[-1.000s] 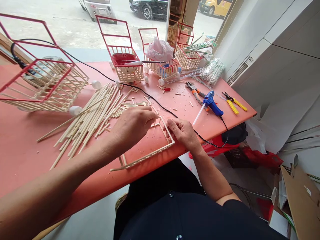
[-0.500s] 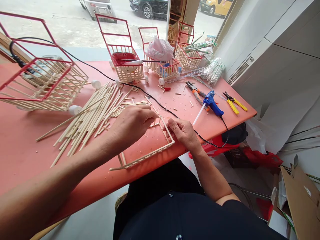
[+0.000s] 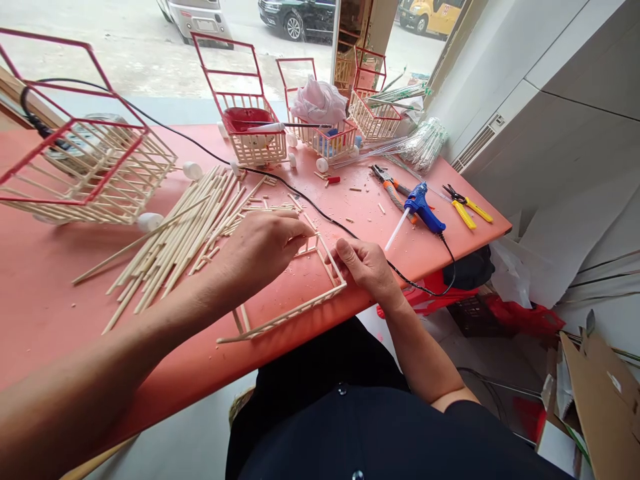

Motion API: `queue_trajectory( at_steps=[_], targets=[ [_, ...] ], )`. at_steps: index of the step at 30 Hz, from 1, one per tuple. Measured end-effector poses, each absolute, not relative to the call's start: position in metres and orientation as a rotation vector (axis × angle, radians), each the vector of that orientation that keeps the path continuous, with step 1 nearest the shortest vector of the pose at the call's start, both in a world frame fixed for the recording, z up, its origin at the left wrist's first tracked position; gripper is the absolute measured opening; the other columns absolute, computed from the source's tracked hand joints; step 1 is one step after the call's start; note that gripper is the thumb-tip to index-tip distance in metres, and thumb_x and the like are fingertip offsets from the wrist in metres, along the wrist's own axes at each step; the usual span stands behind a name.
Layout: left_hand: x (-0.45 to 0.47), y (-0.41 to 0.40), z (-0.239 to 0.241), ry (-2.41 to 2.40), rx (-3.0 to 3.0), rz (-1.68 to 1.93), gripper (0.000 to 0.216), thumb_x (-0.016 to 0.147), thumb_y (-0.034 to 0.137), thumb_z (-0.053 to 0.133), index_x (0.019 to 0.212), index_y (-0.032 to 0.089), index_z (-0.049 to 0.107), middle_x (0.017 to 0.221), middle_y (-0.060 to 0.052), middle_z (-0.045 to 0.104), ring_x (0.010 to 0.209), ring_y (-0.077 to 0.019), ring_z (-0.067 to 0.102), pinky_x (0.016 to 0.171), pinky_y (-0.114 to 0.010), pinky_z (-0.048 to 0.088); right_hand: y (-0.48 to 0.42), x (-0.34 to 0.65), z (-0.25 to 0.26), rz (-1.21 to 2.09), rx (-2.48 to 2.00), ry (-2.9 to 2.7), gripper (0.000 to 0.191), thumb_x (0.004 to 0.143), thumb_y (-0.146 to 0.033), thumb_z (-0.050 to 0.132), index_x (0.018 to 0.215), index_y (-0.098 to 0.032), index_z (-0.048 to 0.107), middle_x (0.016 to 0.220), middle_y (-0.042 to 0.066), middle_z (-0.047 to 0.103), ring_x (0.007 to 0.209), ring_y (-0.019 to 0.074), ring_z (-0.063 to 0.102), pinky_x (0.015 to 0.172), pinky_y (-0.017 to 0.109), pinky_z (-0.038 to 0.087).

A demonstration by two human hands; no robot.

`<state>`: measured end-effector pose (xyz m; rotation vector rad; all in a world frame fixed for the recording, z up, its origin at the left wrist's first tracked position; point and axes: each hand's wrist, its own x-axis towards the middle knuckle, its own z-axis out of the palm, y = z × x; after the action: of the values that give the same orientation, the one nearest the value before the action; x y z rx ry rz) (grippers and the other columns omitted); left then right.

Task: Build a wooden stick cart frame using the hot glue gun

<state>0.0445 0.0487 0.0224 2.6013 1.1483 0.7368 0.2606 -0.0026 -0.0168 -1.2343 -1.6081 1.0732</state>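
A small frame of pale wooden sticks point(image 3: 295, 308) stands at the table's near edge, its long side toward me. My left hand point(image 3: 267, 243) reaches across it from the left, fingers pinched at the far corner. What lies between those fingertips is partly hidden. On the right side, my right hand point(image 3: 367, 267) is closed with its thumb up, its fingertips on the frame's short end. Left of the frame lies a pile of loose wooden sticks point(image 3: 170, 233). Shorter cut sticks point(image 3: 257, 205) lie behind my left hand.
Small stick carts with red rims, one big cart point(image 3: 90, 173) and one cart point(image 3: 257, 143) holding a red-stained bowl, stand behind. A blue glue gun point(image 3: 424, 208), pliers point(image 3: 385, 177) and yellow-handled wire strippers point(image 3: 467, 207) lie right. A black cable point(image 3: 310, 200) crosses the pink table point(image 3: 45, 293).
Both hands keep their hold on the frame with hardly any movement. The whole view has shifted very slightly.
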Motion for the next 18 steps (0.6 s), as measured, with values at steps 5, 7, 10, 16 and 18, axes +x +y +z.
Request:
queue_trajectory(
  at_steps=[5,7,10,16,18],
  targets=[
    [0.042,0.048,0.027,1.192,2.567,0.822,0.029,0.096,0.025,0.055,0.089,0.019,0.083,0.081,-0.004,0.077,0.065,-0.0146,0.061,0.07,-0.028,0.045,-0.004,0.26,-0.016,1.098,-1.204,-1.57,0.071,0.099,-0.081,0.048,0.073,-0.018,0.067,0.066,0.001,0.064,0.06,0.0117,0.053,0.063,0.028,0.043],
    [0.04,0.048,0.03,1.218,2.552,0.829,0.028,0.095,0.024,0.057,0.092,0.02,0.084,0.083,-0.004,0.078,0.067,-0.0151,0.063,0.074,-0.027,0.048,-0.005,0.26,-0.016,1.102,-1.199,-1.565,0.071,0.1,-0.08,0.047,0.071,-0.018,0.065,0.066,0.001,0.063,0.061,0.0119,0.053,0.064,0.028,0.043],
    [0.038,0.049,0.033,1.249,2.547,0.822,0.027,0.094,0.023,0.058,0.094,0.02,0.084,0.082,-0.004,0.078,0.065,-0.0153,0.062,0.079,-0.028,0.051,-0.005,0.261,-0.016,1.081,-1.173,-1.588,0.067,0.103,-0.075,0.047,0.071,-0.018,0.064,0.069,0.001,0.063,0.063,0.012,0.053,0.067,0.028,0.043],
    [0.038,0.051,0.032,1.268,2.56,0.783,0.03,0.095,0.026,0.056,0.095,0.02,0.085,0.083,-0.005,0.078,0.065,-0.0165,0.062,0.078,-0.03,0.052,-0.004,0.263,-0.016,0.986,-1.206,-1.631,0.067,0.1,-0.078,0.05,0.077,-0.018,0.068,0.071,0.001,0.06,0.069,0.0141,0.053,0.071,0.029,0.043],
    [0.038,0.052,0.031,1.283,2.556,0.776,0.032,0.096,0.026,0.055,0.099,0.019,0.085,0.086,-0.006,0.079,0.066,-0.0166,0.062,0.077,-0.03,0.051,-0.005,0.264,-0.015,0.99,-1.226,-1.652,0.069,0.099,-0.08,0.049,0.079,-0.018,0.071,0.074,0.001,0.063,0.07,0.0143,0.053,0.069,0.029,0.042]
  ],
)
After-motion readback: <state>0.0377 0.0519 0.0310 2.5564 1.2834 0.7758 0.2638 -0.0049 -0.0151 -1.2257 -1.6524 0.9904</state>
